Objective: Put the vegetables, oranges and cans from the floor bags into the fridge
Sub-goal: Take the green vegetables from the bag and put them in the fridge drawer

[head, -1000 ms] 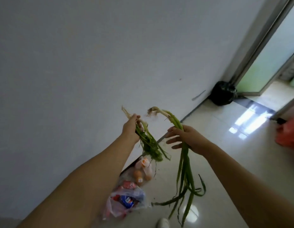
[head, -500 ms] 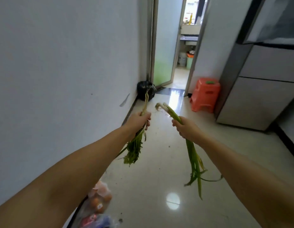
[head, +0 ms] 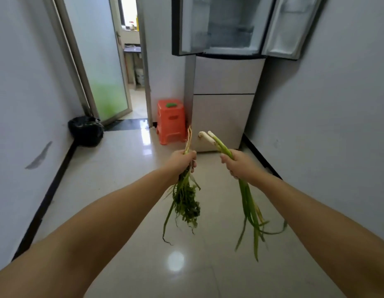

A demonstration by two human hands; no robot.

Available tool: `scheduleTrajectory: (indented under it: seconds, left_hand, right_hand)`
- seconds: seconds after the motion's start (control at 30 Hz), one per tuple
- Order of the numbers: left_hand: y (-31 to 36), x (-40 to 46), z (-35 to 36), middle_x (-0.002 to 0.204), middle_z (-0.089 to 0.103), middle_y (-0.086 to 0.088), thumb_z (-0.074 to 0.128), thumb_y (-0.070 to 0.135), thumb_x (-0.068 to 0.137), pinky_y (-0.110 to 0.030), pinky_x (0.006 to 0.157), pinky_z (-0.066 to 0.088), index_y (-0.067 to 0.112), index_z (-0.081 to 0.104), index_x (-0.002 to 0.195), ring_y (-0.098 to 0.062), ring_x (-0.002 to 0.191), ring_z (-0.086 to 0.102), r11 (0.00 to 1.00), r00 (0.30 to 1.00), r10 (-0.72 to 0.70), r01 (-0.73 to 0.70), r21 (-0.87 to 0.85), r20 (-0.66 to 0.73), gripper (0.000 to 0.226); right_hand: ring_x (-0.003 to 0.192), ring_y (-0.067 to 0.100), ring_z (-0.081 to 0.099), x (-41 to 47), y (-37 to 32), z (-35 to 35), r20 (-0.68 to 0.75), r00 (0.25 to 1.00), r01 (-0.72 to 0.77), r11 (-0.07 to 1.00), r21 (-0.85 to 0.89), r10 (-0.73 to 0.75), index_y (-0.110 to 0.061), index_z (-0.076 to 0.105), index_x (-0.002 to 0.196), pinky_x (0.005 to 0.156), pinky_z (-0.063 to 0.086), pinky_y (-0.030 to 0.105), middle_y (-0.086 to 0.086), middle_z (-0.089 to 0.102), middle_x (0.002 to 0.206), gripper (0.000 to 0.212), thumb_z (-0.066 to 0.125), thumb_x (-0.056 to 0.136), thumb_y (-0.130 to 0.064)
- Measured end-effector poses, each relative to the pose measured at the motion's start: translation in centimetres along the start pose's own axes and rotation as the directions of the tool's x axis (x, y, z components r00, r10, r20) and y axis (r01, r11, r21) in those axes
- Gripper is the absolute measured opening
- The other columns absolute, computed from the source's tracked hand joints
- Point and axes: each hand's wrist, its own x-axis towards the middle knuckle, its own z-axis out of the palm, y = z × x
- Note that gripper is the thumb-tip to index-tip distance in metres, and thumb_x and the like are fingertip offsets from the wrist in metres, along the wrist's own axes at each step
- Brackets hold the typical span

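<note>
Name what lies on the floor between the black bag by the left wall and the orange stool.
In the head view, only bare glossy floor tiles and a dark doorway threshold strip lie between the black bag and the orange stool.

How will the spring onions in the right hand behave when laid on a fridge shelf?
Probably floppy: below the right hand the spring onions hang limp, with their green tips curling sideways. The white ends above the hand stand straight, so that part seems stiffer. They look light, held in one hand alone, and the loose leaves may trail over a shelf edge in the fridge.
</note>
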Motion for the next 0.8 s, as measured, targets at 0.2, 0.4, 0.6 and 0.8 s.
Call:
scheduleTrajectory:
  seconds: [0.2,0.4,0.6,0.8]
  left_hand:
    - [4.0,9.7,6.3,0.065,0.053,-0.005,0.049,0.018,0.095,-0.027,0.06,0.042,0.01,0.053,0.077,-0.017,0.057,0.048,0.999,0.998,0.046,-0.047,0.01,0.035,0.02]
    - [9.3,24.0,11.4,0.064,0.054,-0.006,0.05,0.018,0.094,-0.027,0.058,0.044,0.01,0.055,0.075,-0.017,0.056,0.05,0.995,0.993,0.094,-0.097,0.031,0.065,0.022]
    - [17.0,38.1,15.5,0.065,0.055,-0.006,0.051,0.019,0.094,-0.026,0.055,0.044,0.009,0.056,0.075,-0.017,0.054,0.05,0.986,0.984,0.138,-0.147,0.077,0.114,0.022]
    - [21.0,50.4,20.2,0.065,0.055,-0.006,0.048,0.02,0.096,-0.025,0.055,0.043,0.008,0.055,0.078,-0.016,0.054,0.05,0.978,0.977,0.13,-0.154,0.139,0.171,0.023]
  right_hand:
    - [0.051,0.014,0.041,7.0,5.5,-6.4,-0.084,0.996,-0.027,0.997,0.076,0.033,-0.021,0.05,0.079,0.05,0.038,0.025,-0.001,0.044,0.061,0.024,0.043,0.099,-0.032]
    - [0.055,0.016,0.046,19.3,9.0,-13.7,-0.175,0.984,-0.025,0.999,0.032,0.03,-0.021,0.053,0.081,0.055,0.041,0.03,0.001,0.049,0.064,0.025,0.043,0.098,-0.035]
    - [0.053,0.015,0.042,30.9,11.5,-21.5,-0.247,0.966,-0.051,0.994,0.098,0.074,-0.019,0.051,0.08,0.052,0.038,0.028,0.001,0.046,0.063,0.024,0.042,0.1,-0.029]
    - [0.052,0.014,0.04,43.0,16.2,-27.6,-0.221,0.97,-0.08,0.99,0.113,0.104,-0.017,0.049,0.079,0.049,0.036,0.026,0.003,0.044,0.063,0.025,0.042,0.1,-0.028]
